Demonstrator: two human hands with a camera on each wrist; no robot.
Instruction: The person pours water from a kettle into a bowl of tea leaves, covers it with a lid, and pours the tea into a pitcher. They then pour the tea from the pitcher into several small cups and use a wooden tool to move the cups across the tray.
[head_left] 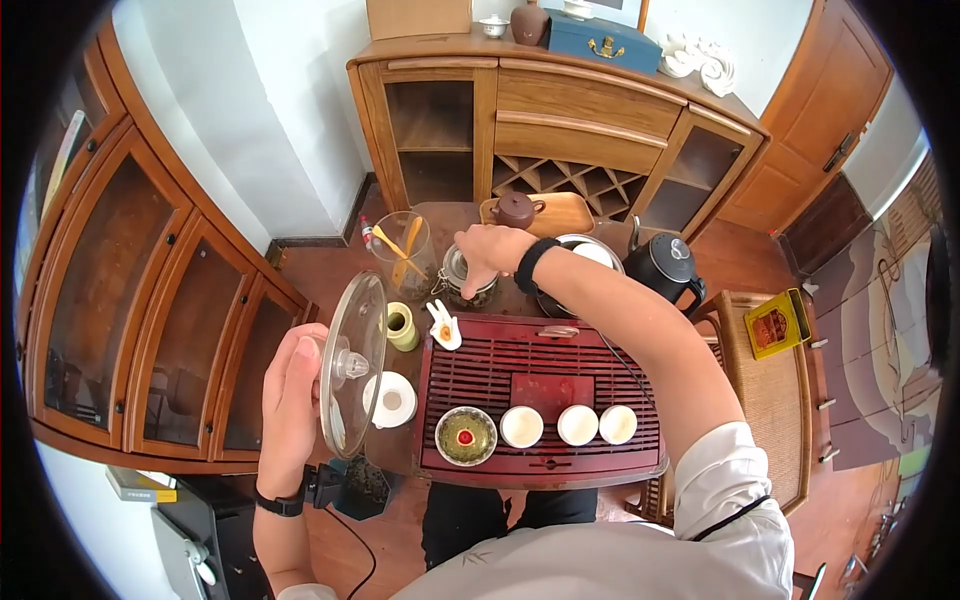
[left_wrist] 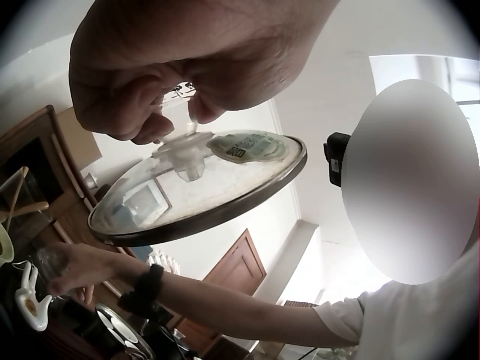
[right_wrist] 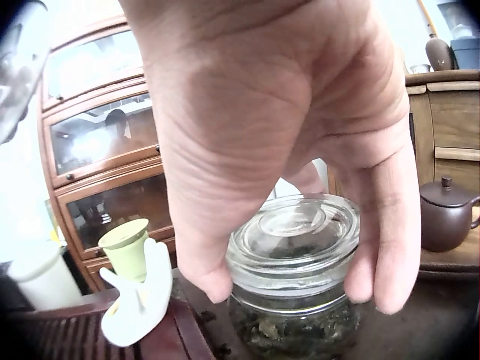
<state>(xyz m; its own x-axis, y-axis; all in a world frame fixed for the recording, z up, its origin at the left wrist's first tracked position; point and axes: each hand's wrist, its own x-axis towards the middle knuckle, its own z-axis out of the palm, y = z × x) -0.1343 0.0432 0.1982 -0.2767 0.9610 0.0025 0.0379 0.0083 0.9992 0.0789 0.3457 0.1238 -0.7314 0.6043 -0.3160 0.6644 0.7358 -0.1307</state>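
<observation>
My left hand (head_left: 290, 385) pinches the knob of a round glass lid (left_wrist: 225, 187) with a metal rim. This lid is tilted nearly on edge in the head view, left of the tea tray (head_left: 640, 455). Beyond the tray's back edge, my right hand (head_left: 497, 255) reaches down over a glass jar (right_wrist: 296, 326) of dark dried leaves. Its thumb and fingers grip the sides of the jar around a clear glass lid (right_wrist: 292, 225), which sits on the mouth. A white hand-shaped ornament (head_left: 445, 326) stands near the jar, on the tray's back left corner.
Three white cups (head_left: 521, 427) and a bowl of greenish liquid (head_left: 466, 437) stand along the tray's front. Left of it are a green cup (head_left: 402, 327) and a white round vessel (head_left: 392, 400). A glass container (head_left: 390, 225), brown teapot (head_left: 515, 209) and black kettle (head_left: 662, 268) stand behind.
</observation>
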